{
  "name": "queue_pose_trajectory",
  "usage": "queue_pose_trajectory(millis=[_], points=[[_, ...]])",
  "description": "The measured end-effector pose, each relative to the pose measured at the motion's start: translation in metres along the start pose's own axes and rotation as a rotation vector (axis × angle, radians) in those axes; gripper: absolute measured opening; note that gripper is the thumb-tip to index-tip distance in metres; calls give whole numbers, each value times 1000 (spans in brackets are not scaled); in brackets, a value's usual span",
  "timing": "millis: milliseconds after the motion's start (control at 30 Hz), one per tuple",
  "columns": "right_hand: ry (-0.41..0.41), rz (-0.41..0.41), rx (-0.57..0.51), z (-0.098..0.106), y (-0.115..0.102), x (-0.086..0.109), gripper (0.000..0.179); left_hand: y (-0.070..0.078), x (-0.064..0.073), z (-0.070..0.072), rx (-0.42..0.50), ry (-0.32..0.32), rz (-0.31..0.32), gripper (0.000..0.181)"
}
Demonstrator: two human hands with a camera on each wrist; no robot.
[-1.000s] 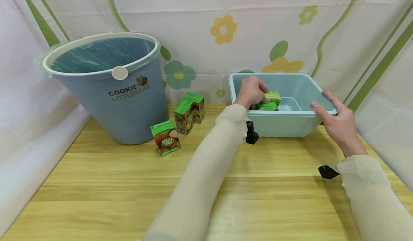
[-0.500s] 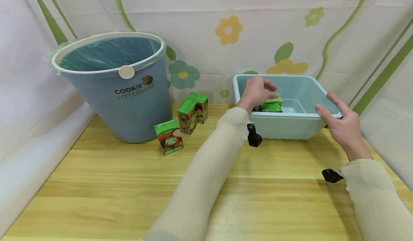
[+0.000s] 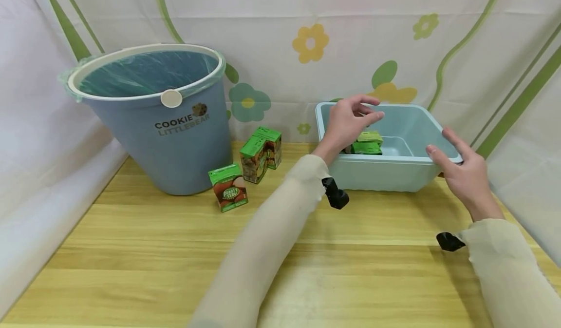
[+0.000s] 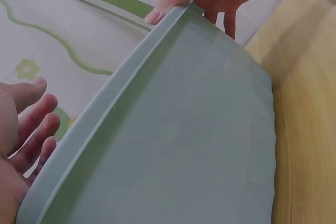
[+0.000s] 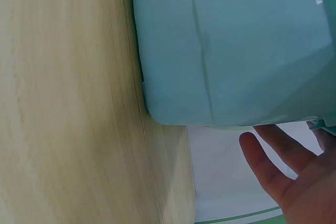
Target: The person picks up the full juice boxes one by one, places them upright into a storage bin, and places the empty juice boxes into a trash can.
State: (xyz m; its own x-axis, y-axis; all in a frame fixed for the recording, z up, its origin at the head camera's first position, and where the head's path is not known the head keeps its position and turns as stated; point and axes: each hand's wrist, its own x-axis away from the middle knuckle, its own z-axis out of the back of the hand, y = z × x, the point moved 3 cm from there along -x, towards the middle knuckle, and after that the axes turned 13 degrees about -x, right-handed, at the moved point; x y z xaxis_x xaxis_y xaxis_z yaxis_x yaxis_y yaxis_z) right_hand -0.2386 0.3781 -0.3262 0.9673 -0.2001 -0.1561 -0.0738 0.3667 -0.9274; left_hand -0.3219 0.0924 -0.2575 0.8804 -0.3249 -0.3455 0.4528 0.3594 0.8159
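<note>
My left hand hovers over the left part of a light blue plastic bin, its fingers loosely bent around nothing. Below it, small green cartons lie inside the bin, partly hidden by the hand and the front wall. At the bin's right front corner my right hand grips the rim, thumb on top. The right wrist view shows that hand's fingers against the outer wall. Left of the bin, a small green-topped carton with a red fruit print stands on the table, with more like it just behind.
A large blue bucket with a white rim and a clear liner stands at the back left. A white flower-printed curtain hangs behind the wooden table, with white cloth on both sides.
My left hand has let go of a green carton in the bin and risen above it, fingers spreading. My right hand keeps its hold on the rim. The head view has shifted slightly.
</note>
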Motion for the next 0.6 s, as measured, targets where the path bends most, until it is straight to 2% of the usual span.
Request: queue_pose_trajectory(millis=[200,333,433,600], points=[[-1,-6,2,1,0,-1,71,1,15,11,-2,-22,-47,28],[-20,-14,6,0,1,-1,72,0,30,27,-1,-23,-87,31],[-22,-18,8,-1,1,-1,73,0,43,44,-14,6,-101,32],[-21,-35,29,0,0,-2,74,3,66,76,-19,100,-110,35]])
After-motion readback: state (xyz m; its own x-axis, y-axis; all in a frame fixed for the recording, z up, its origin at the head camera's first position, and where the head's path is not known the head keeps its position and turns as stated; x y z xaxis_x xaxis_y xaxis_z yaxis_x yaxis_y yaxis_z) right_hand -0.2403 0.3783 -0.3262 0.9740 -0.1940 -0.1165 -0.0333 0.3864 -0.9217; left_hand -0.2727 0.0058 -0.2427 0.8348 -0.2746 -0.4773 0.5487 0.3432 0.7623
